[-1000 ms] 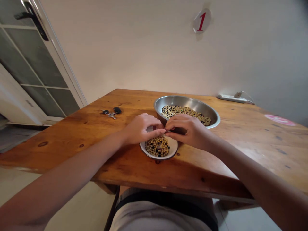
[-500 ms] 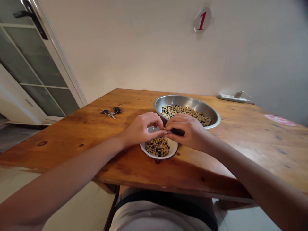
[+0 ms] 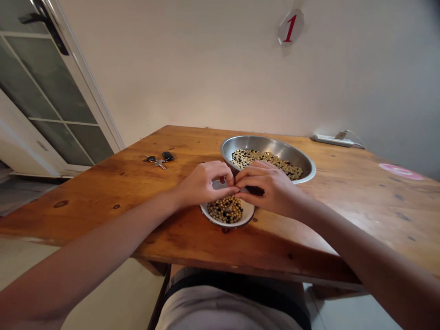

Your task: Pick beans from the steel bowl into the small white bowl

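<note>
My left hand [image 3: 208, 183] and my right hand [image 3: 270, 185] meet fingertip to fingertip above a small white bowl [image 3: 248, 211]. Both are closed in a pinch; whatever lies between the fingertips is too small to make out. Yellowish and black beads [image 3: 225, 211] fill part of the white bowl, whose far side is partly hidden by my hands. Just beyond stands a wide steel basin [image 3: 307, 167], with many more beads of the same two colours [image 3: 266, 160] spread over its bottom. My right hand covers part of its near rim.
A bunch of keys [image 3: 160, 160] lies on the wooden table [image 3: 137, 192] to the left. At the back right is a white power strip [image 3: 332, 140] with a plug and cable. A pink round sticker [image 3: 400, 171] is on the table's right. A door [image 3: 62, 87] stands at far left.
Both hands stay pinched together over the white bowl, almost unmoved. The whole view has shifted very slightly.
</note>
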Motion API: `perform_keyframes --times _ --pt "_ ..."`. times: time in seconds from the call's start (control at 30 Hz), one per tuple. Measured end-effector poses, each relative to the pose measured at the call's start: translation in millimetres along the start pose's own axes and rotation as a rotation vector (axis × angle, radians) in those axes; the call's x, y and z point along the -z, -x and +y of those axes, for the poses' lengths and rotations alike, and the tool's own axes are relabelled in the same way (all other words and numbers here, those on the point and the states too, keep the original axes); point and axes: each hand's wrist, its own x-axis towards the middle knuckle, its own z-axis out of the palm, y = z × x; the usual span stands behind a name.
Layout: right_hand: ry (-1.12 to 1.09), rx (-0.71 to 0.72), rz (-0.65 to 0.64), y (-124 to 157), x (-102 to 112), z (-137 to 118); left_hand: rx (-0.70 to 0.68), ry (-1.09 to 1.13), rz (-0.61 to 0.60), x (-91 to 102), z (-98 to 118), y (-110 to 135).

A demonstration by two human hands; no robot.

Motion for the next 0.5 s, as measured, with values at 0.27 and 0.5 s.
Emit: perform_keyframes --times 0.27,0.5 --pt "-0.021 0.011 0.017 0.1 1.7 0.6 0.006 -0.007 0.018 0.7 -0.2 0.5" --pt "-0.071 0.024 0.073 0.2 1.8 -0.3 0.022 -0.019 0.006 3.6 1.8 0.3"
